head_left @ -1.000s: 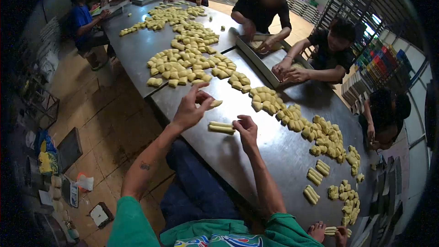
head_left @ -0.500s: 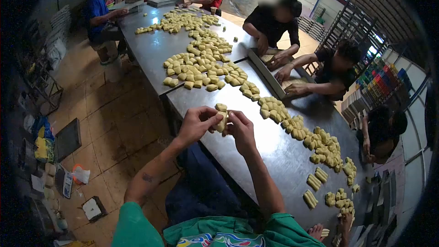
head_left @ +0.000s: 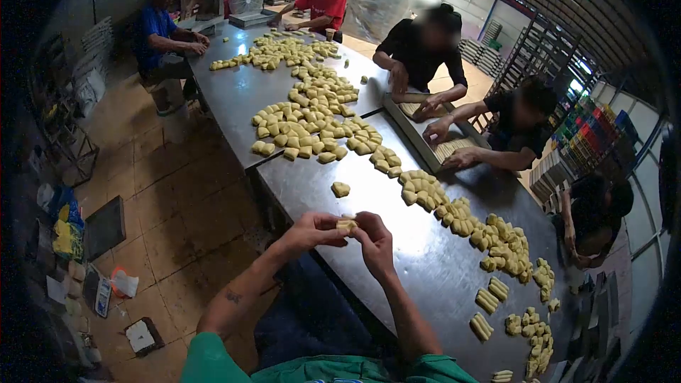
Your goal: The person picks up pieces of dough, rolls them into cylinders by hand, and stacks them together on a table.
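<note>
**Dough piece pinched between both our hands above the steel table**

Dough, one small pale yellow folded piece (head_left: 346, 225), sits between our fingertips, lifted just clear of the long grey stainless-steel table (head_left: 425, 255) so that both hands can work it from opposite sides. Our left hand (head_left: 312, 230) comes in from the left with thumb and fingers closed on that side of the piece; our right hand (head_left: 374, 240) meets it, fingers curled and pinching the other side. Held at the near table edge, the piece stays close to our body, where the wrists can turn freely.

Just beyond our hands a single shaped yellow dough knot (head_left: 340, 189) lies alone on the bare metal, apart from the rest. Further up and to the right, a long band of finished yellow dough pieces (head_left: 312, 124) runs down the middle of the table, within reach of people on both sides. Across from us, two people in black shirts rest their hands on a shallow metal tray (head_left: 425, 142) lined with dough sticks. At the near right, short yellow dough sticks (head_left: 486, 301) lie side by side in small groups, near the table's end.
</note>
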{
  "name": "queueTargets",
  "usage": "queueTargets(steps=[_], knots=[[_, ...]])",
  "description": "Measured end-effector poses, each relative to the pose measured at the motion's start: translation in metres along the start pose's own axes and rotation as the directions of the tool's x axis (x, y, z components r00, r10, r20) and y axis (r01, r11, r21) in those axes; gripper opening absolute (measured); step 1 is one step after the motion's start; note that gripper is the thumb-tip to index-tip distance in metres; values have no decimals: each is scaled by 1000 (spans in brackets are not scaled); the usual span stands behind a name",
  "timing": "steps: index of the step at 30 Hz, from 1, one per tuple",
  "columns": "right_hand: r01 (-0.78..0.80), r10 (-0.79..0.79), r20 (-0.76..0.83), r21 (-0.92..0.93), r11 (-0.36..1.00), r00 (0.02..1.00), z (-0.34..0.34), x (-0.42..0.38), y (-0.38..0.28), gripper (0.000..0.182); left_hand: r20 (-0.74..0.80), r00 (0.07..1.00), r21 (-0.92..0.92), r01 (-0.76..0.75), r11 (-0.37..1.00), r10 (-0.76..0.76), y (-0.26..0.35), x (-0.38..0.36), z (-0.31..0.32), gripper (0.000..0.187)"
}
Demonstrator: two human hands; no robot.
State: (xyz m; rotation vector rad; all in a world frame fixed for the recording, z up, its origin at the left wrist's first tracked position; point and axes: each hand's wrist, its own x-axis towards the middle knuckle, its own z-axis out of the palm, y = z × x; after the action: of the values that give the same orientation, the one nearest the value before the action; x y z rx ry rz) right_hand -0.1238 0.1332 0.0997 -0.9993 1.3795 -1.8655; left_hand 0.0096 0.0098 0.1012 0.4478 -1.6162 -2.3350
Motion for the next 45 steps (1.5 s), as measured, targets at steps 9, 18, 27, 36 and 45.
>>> queueTargets(steps=[9, 18, 27, 36, 45], knots=[[-167, 182, 40, -249, 954, 982, -20, -9, 9, 23, -142, 828, 640, -341, 689, 542, -24, 3, 37, 21], [-322, 379, 157, -298, 899, 912, -68, -7, 11, 22, -48, 995, 153, 89, 984, -82, -48, 29, 21, 21], [-367, 547, 274, -502, 783, 791, -79, 1, 35, 28, -123, 973, 391, 229, 891, -196, -73, 49, 5, 21], [-309, 544, 175, -664, 681, 821, -59, 24, 58, 26, -297, 952, 788, 290, 544, -77, -73, 51, -18, 33], [-484, 648, 162, -538, 690, 744, -78, 11, 49, 31, -128, 987, 901, 74, 428, 99, -78, 28, -48, 37]])
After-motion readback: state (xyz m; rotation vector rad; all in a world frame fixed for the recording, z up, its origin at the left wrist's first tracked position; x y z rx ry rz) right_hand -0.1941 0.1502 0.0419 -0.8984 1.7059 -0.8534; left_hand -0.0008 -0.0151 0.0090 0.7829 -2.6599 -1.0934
